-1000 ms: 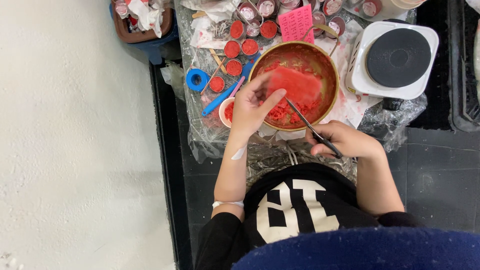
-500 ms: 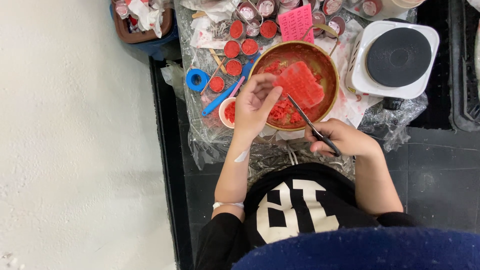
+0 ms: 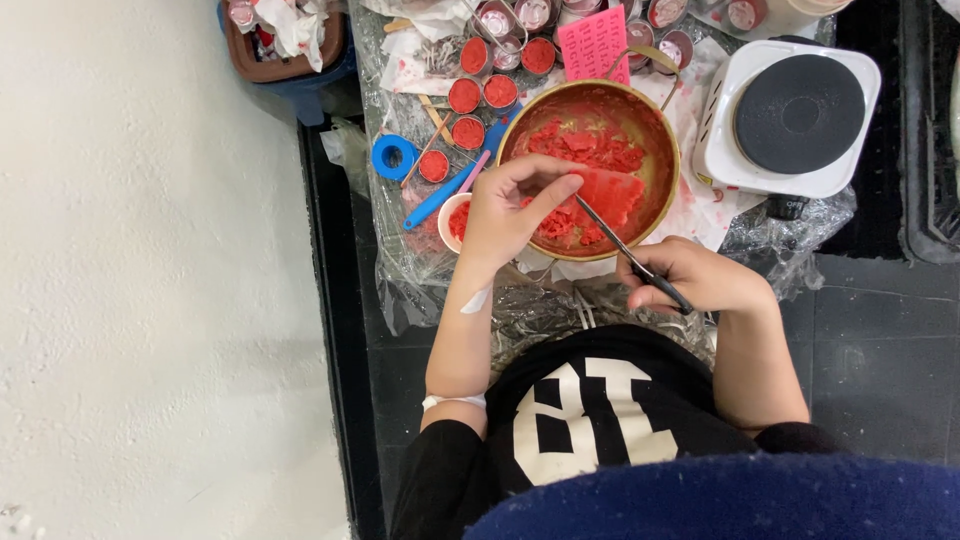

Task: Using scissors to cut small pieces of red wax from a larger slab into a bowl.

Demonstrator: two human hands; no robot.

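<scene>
The red wax slab [image 3: 608, 192] sits inside the round metal bowl [image 3: 668, 150], a thick, flat-faced block with straight cut edges, bright red and matte. Left hand [image 3: 512, 205] is over the bowl's near-left rim, fingers curled, fingertips pinching the slab's edge. Right hand [image 3: 695, 275] is just outside the near rim, closed around the dark handle of a thin metal tool [image 3: 625, 245], whose tip runs up against the slab. Around the slab the bowl holds crumbly red chunks [image 3: 585, 145], rough and broken, smearing the golden wall. Left of the bowl, small round tins [image 3: 482, 92] are filled level with smooth red. A blue tape roll [image 3: 393, 156] lies near them on crinkled clear plastic sheeting [image 3: 410, 280]. Right of the bowl stands a white hot plate [image 3: 795, 115] with a black disc top.
</scene>
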